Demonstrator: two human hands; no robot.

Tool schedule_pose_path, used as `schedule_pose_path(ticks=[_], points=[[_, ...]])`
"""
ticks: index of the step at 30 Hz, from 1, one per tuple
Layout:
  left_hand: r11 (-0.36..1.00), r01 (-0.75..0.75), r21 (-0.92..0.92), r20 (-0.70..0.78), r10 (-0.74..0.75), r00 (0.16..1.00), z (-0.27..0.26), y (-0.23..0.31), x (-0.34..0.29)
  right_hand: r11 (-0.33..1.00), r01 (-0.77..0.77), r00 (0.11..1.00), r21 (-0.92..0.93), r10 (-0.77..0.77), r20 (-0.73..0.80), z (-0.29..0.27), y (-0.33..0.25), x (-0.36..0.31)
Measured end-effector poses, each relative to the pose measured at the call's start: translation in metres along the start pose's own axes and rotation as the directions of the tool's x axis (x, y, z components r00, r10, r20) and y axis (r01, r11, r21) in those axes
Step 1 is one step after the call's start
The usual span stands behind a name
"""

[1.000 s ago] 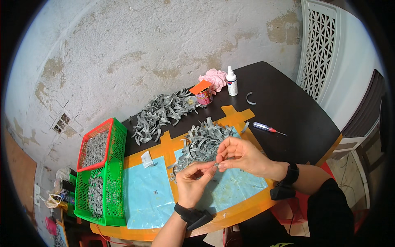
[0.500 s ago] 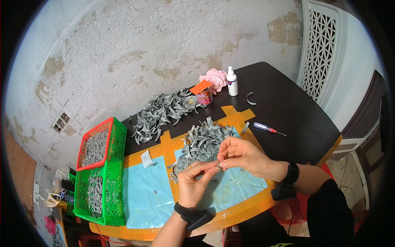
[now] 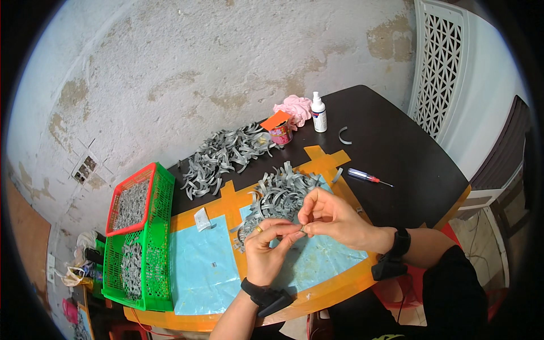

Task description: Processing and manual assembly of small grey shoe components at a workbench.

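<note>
My left hand [image 3: 268, 250] and my right hand [image 3: 343, 222] meet fingertip to fingertip above the table's front part. Both are closed in a pinch around one tiny greyish piece, mostly covered by the fingers and too small to name. Just beyond them a heap of grey curved strips [image 3: 279, 195] lies partly on a light blue sheet [image 3: 334, 262]. My right hand hides part of that heap. A dark band with a black device sits on each wrist.
Farther back lies another heap of grey strips [image 3: 218, 161]. Green basket [image 3: 158, 243] and red-rimmed basket [image 3: 152, 195] hold small grey pieces at left. A can [image 3: 281, 134], pink cloth [image 3: 294, 109], white bottle [image 3: 319, 116] and screwdriver [image 3: 364, 175] are on the dark table [image 3: 391, 130].
My fingertips have shifted slightly against each other, and the right hand's fingers sit a little differently. Both hands stay pinched together in nearly the same place.
</note>
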State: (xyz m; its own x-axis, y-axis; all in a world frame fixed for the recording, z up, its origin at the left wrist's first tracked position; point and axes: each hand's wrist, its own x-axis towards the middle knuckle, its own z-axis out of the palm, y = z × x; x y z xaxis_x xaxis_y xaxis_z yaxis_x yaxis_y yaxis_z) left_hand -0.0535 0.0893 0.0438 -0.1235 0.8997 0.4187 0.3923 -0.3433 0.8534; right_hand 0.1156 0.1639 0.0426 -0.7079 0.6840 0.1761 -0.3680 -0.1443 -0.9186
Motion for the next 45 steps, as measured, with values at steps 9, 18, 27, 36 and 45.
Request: schedule_pose_path(ticks=[9,18,27,36,45], points=[[0.984,0.131,-0.118,0.028,-0.128,0.991,-0.001,0.002,-0.002,1.0,0.009,1.0,-0.016,-0.009,0.02,-0.004,-0.005,0.0],[0.994,0.068,-0.086,0.033,-0.065,0.997,-0.003,0.0,-0.003,0.993,-0.072,0.997,0.093,0.071,0.015,-0.003,-0.006,0.0],[0.952,0.139,-0.272,0.122,-0.109,0.987,-0.005,-0.01,-0.001,0.991,-0.084,0.996,0.108,0.08,0.045,-0.006,0.0,0.002],[0.964,0.097,-0.247,0.158,-0.059,0.986,-0.008,-0.011,-0.002,0.97,-0.131,0.99,0.203,0.116,0.086,-0.004,0.003,-0.001],[0.941,0.122,-0.315,0.118,-0.089,0.989,-0.005,-0.005,-0.004,0.986,-0.068,0.997,0.152,0.061,0.05,0.006,-0.001,-0.006]])
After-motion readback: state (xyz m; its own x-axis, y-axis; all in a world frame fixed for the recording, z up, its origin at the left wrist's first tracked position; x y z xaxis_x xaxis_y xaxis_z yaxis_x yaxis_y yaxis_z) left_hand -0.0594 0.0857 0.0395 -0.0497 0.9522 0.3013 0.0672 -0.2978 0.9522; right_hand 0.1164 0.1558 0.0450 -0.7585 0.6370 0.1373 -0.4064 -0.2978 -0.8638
